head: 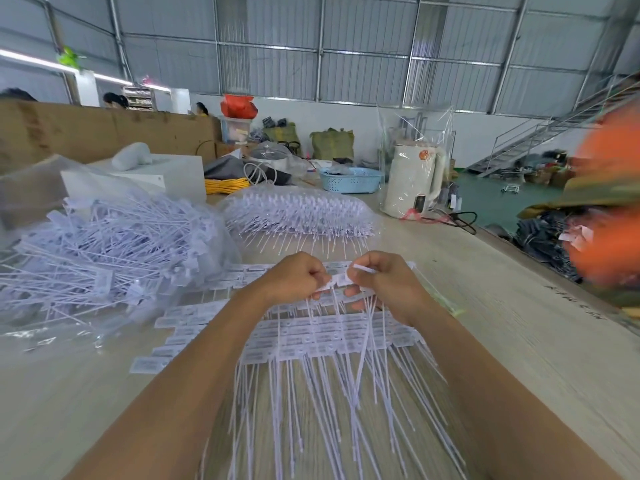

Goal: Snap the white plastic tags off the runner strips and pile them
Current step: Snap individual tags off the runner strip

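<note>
The left hand (298, 276) and right hand (381, 277) sit close together, each pinching the same runner strip of white tags (337, 277) held between them, its thin tails hanging down toward the person. Under the hands more strips (311, 336) lie flat. Left of the left hand rises the pile of loose tags (104, 244). Right of the right hand the table (519, 327) is bare up to its edge.

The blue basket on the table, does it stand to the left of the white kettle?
Yes, the blue basket stands on the table just left of the white kettle, which is wrapped in clear plastic.
</note>
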